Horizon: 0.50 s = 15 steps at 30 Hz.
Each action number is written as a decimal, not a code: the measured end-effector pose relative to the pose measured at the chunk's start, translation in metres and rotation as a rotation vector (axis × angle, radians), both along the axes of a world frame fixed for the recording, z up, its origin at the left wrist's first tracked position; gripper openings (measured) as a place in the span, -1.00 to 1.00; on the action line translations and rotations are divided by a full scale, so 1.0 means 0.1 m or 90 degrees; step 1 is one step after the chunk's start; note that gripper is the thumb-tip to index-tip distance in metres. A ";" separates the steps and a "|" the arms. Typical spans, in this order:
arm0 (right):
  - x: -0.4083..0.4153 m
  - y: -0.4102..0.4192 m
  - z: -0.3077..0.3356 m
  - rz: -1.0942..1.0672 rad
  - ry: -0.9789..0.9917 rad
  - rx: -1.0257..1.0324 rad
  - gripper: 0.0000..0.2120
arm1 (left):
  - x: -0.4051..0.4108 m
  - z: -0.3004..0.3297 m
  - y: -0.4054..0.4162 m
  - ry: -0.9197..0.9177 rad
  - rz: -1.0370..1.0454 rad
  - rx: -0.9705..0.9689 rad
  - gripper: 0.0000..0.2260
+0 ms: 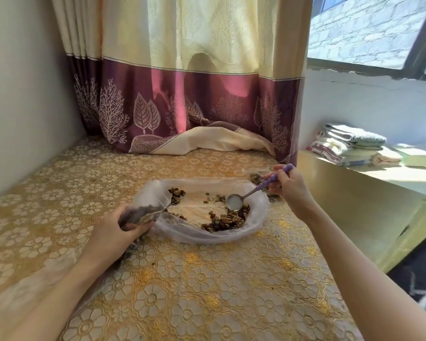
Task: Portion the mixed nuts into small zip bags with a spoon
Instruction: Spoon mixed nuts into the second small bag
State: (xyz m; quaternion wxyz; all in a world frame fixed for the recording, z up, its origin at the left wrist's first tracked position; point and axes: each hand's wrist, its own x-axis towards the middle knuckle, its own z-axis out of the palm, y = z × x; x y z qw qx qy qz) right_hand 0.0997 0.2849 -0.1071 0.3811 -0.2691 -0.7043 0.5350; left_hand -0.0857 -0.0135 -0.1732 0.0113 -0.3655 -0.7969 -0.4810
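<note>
- Right hand (289, 187) grasps the purple spoon (258, 189), its bowl over the nuts (228, 220) in the big open bag (258, 217).
- Left hand (119, 228) clutches a small bag (143, 214) of nuts on the counter (207, 291).

near side: we see bare tablecloth (207, 291) between our forearms | centre: big bag (256, 217) lies open-topped | left: wall (22, 107) close | back: curtain (194, 94) pools onto the table | right: table edge, lower ledge with folded towels (349, 143) beyond
</note>
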 end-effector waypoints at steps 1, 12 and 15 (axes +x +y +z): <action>0.00 0.01 0.01 0.012 -0.003 -0.013 -0.82 | 0.00 0.00 0.00 0.002 0.001 -0.002 -0.67; -0.09 -0.09 -0.01 0.100 -0.039 -0.120 -0.74 | -0.01 0.00 -0.01 0.021 0.014 -0.017 -0.71; -0.12 -0.14 -0.02 0.114 -0.044 -0.121 -0.75 | 0.00 0.01 -0.01 0.027 0.015 -0.022 -0.72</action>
